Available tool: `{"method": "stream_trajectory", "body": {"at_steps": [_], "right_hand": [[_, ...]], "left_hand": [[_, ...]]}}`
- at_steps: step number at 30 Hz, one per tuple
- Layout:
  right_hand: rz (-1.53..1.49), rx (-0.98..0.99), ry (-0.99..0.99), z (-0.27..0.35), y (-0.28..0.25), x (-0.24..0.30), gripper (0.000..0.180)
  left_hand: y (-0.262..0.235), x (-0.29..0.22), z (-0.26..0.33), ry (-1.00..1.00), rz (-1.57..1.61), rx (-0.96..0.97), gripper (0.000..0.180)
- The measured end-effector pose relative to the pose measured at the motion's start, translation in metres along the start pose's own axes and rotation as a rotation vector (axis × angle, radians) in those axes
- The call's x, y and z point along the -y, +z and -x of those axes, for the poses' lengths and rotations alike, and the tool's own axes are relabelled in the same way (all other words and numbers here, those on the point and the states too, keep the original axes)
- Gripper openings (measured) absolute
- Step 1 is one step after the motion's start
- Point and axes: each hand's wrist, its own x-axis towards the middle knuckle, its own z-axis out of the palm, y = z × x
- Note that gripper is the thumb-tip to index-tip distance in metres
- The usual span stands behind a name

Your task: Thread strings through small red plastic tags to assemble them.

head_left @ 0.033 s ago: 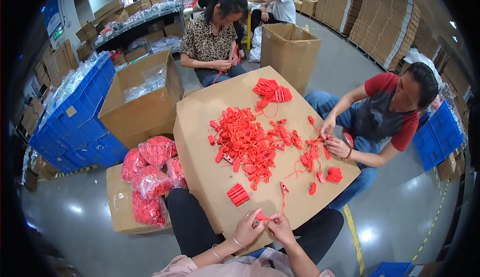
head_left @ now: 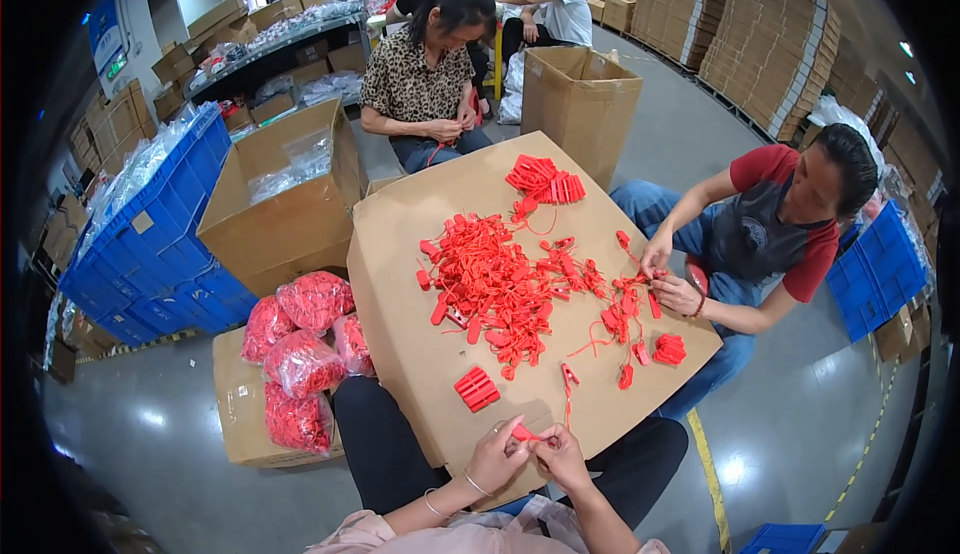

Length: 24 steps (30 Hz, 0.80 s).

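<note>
Near the close edge of the cardboard-topped table point(head_left: 400, 254), my left hand point(head_left: 497, 457) pinches a small red piece point(head_left: 523, 434). My right hand point(head_left: 561, 458) meets it from the right, with fingertips closed on the thin red cord of the same piece. That cord seems to run up the table to a red clip point(head_left: 569, 374) with a metallic part. Just beyond my left hand lies a neat row of red pieces point(head_left: 477, 390). A large tangled heap of red corded pieces point(head_left: 490, 284) covers the middle of the table.
A co-worker point(head_left: 780, 214) at the right handles red cords; another point(head_left: 425, 94) sits at the far side. Stacked red pieces point(head_left: 545, 181) lie at the far corner, a bundle point(head_left: 669, 349) at the right. Filled plastic bags point(head_left: 303, 364) rest on a carton at my left, near blue crates point(head_left: 150, 224).
</note>
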Motion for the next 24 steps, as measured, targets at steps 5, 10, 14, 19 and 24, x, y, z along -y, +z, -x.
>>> {"method": "stream_trajectory", "body": {"at_steps": [5,10,14,19,24], "right_hand": [[0.034,-0.008,-0.073,-0.007,-0.008,-0.012,0.008],[0.166,0.036,-0.140,-0.007,0.004,0.016,0.011],[0.111,0.021,-0.121,-0.005,0.000,0.009,0.011],[0.084,0.027,-0.155,0.000,0.000,0.005,0.010],[0.132,0.049,-0.109,0.001,-0.005,0.002,0.011]], "left_hand": [[0.002,0.008,-0.003,-0.008,-0.078,0.008,0.046],[-0.003,0.004,-0.012,0.021,0.059,0.002,0.045],[0.002,0.007,-0.008,0.016,0.261,0.002,0.044],[0.001,0.018,0.001,0.008,0.204,0.041,0.042],[0.002,0.021,0.004,-0.031,0.252,0.051,0.039]]}}
